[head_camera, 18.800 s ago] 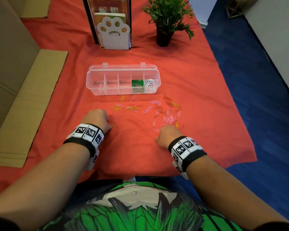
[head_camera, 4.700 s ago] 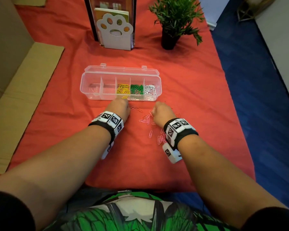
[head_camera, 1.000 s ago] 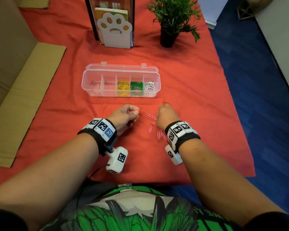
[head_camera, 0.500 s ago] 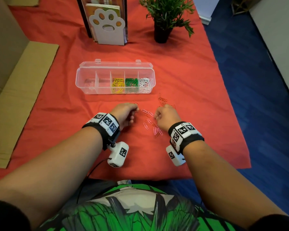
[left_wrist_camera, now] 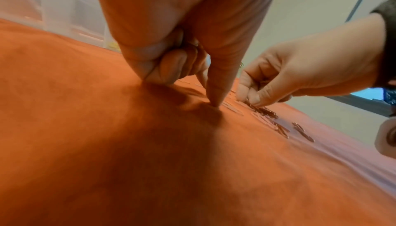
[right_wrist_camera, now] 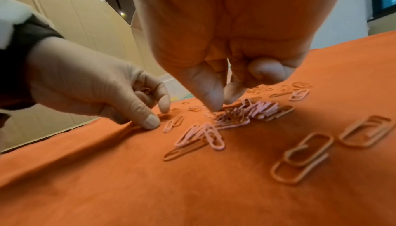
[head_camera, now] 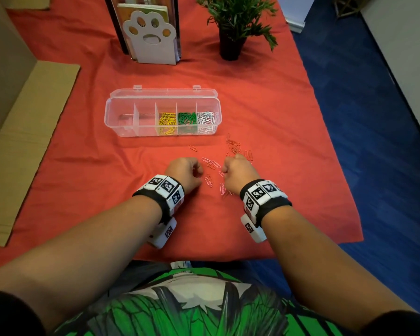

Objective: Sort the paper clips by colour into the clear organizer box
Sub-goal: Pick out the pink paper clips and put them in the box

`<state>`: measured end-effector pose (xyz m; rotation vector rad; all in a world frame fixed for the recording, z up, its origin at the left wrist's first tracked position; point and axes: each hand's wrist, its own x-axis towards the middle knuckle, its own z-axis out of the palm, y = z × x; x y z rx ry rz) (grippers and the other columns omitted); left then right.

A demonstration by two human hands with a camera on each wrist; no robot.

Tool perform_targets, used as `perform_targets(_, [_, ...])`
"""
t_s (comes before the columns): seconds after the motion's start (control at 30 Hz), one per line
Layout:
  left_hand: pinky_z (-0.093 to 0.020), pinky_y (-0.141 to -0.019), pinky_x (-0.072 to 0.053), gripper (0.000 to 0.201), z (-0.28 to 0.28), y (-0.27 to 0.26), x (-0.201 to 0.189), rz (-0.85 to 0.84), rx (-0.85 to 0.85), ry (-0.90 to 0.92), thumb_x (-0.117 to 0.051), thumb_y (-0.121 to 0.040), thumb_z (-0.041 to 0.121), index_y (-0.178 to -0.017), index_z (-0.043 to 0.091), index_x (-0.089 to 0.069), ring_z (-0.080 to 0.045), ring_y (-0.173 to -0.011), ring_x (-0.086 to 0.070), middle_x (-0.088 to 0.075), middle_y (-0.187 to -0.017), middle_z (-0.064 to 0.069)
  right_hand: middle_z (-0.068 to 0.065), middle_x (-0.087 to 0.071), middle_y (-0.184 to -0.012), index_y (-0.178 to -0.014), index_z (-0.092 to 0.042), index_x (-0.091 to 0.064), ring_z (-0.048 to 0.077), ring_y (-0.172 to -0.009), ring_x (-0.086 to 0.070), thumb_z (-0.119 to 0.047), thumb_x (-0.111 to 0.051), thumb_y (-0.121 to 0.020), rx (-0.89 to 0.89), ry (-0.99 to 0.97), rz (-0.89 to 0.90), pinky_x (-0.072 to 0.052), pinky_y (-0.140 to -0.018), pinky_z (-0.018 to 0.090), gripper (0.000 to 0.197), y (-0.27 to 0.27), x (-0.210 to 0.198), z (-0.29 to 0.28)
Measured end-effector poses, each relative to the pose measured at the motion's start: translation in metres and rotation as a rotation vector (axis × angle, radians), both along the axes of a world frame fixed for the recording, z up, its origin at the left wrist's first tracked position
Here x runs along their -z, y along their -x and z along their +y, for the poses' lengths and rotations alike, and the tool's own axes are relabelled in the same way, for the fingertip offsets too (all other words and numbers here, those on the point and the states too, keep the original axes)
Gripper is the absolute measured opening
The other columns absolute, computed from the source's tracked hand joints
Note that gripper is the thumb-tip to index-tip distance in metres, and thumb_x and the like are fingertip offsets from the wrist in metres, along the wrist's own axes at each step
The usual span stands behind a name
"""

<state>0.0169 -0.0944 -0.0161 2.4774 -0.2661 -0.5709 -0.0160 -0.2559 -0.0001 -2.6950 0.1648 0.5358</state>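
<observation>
The clear organizer box (head_camera: 121, 110) lies open on the red cloth with yellow clips (head_camera: 166, 121), green clips (head_camera: 187, 118) and white clips (head_camera: 206, 118) in its three right compartments. Loose pink clips (head_camera: 210, 164) lie between my hands, and orange clips (head_camera: 235, 147) lie just beyond them. My left hand (head_camera: 199, 172) rests knuckles-up with its thumb tip on the cloth, its curled fingers holding paper clips (right_wrist_camera: 146, 90). My right hand (right_wrist_camera: 222, 102) pinches with thumb and forefinger into the heap of pink clips (right_wrist_camera: 252, 111).
A paw-print book stand (head_camera: 148, 37) and a potted plant (head_camera: 233, 25) stand at the back of the table. Flat cardboard (head_camera: 22, 141) lies along the left side. The table's right edge drops to blue floor (head_camera: 374, 141).
My left hand has turned down so that its thumb touches the cloth. Both hands stay among the loose clips, close together.
</observation>
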Motion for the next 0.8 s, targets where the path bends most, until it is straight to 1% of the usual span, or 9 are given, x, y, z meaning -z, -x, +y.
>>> perform_targets(0.13, [-0.018,-0.073,-0.038,0.026,-0.004,0.003,-0.004,-0.047,0.132,0.017,-0.071,-0.073,0.017,-0.099,0.019,-0.071,-0.020,-0.090,-0.063,-0.070,-0.097,-0.002,0.016,-0.050,-0.116,-0.107,-0.003,-0.057,0.034,-0.111,-0.052,-0.020,-0.059,-0.085,-0.032,0.068,-0.047,-0.045,-0.094,0.035,0.028,0.003,0.003,0.008])
perform_targets(0.33, [-0.030,-0.083,-0.044,0.019,-0.003,0.007,0.000,-0.098,0.308,-0.115,-0.062,-0.083,0.027,-0.095,0.012,-0.067,-0.028,-0.097,-0.059,-0.064,-0.102,-0.011,0.017,-0.049,-0.121,-0.116,0.001,-0.053,0.037,-0.112,-0.050,-0.011,-0.052,-0.084,-0.114,0.180,-0.060,-0.046,-0.094,0.042,0.034,0.003,0.003,0.014])
perform_targets(0.4, [-0.032,-0.082,-0.043,0.022,-0.001,0.006,0.001,-0.093,0.315,-0.129,-0.057,-0.087,0.027,-0.095,0.008,-0.065,-0.030,-0.097,-0.058,-0.064,-0.102,-0.014,0.018,-0.049,-0.120,-0.115,0.002,-0.052,0.036,-0.113,-0.050,-0.009,-0.052,-0.083,-0.105,0.151,-0.023,-0.046,-0.096,0.041,0.034,0.000,0.004,0.012])
perform_targets(0.47, [-0.031,-0.076,-0.042,0.021,-0.001,0.003,-0.001,-0.018,0.224,-0.075,-0.055,-0.088,0.026,-0.088,0.007,-0.063,-0.030,-0.086,-0.059,-0.065,-0.092,-0.015,0.017,-0.051,-0.116,-0.110,0.001,-0.055,0.033,-0.112,-0.053,-0.008,-0.050,-0.084,-0.046,0.071,0.001,-0.045,-0.097,0.036,0.028,-0.004,0.002,0.007])
perform_targets(0.53, [-0.031,-0.064,-0.040,0.019,-0.003,-0.002,-0.006,0.193,-0.012,0.092,-0.052,-0.088,0.026,-0.076,0.012,-0.056,-0.025,-0.063,-0.052,-0.058,-0.070,-0.010,0.013,-0.055,-0.105,-0.100,-0.002,-0.060,0.030,-0.109,-0.055,-0.006,-0.048,-0.086,0.047,-0.017,-0.010,-0.042,-0.096,0.030,0.019,-0.008,-0.001,-0.001])
perform_targets(0.6, [-0.024,-0.049,-0.032,0.018,-0.003,-0.007,-0.013,0.488,-0.318,0.410,-0.044,-0.080,0.022,-0.064,0.013,-0.048,-0.016,-0.042,-0.039,-0.043,-0.054,-0.004,0.011,-0.055,-0.098,-0.094,-0.001,-0.063,0.029,-0.107,-0.056,-0.007,-0.048,-0.088,0.092,-0.061,-0.050,-0.043,-0.093,0.029,0.018,-0.012,-0.004,-0.006])
perform_targets(0.63, [-0.019,-0.044,-0.028,0.015,-0.001,-0.009,-0.019,0.619,-0.439,0.585,-0.039,-0.074,0.017,-0.061,0.013,-0.045,-0.013,-0.036,-0.036,-0.040,-0.051,-0.002,0.013,-0.055,-0.102,-0.095,0.000,-0.063,0.031,-0.104,-0.057,-0.010,-0.049,-0.089,0.081,-0.056,-0.068,-0.045,-0.091,0.030,0.018,-0.014,-0.004,-0.007])
perform_targets(0.7, [-0.014,-0.042,-0.029,0.013,0.004,-0.013,-0.029,0.788,-0.553,0.854,-0.036,-0.062,0.015,-0.059,0.012,-0.048,-0.012,-0.037,-0.038,-0.043,-0.050,-0.002,0.016,-0.053,-0.111,-0.100,-0.001,-0.062,0.032,-0.103,-0.057,-0.016,-0.053,-0.089,0.015,-0.004,-0.084,-0.047,-0.090,0.033,0.021,-0.016,-0.002,-0.003])
perform_targets(0.8, [-0.016,-0.045,-0.041,0.020,0.006,-0.019,-0.036,0.826,-0.589,1.007,-0.038,-0.058,0.018,-0.062,0.010,-0.056,-0.015,-0.044,-0.047,-0.054,-0.054,-0.004,0.015,-0.051,-0.112,-0.106,-0.003,-0.058,0.034,-0.105,-0.054,-0.017,-0.056,-0.086,-0.085,0.096,-0.115,-0.047,-0.090,0.037,0.024,-0.019,0.004,0.010])
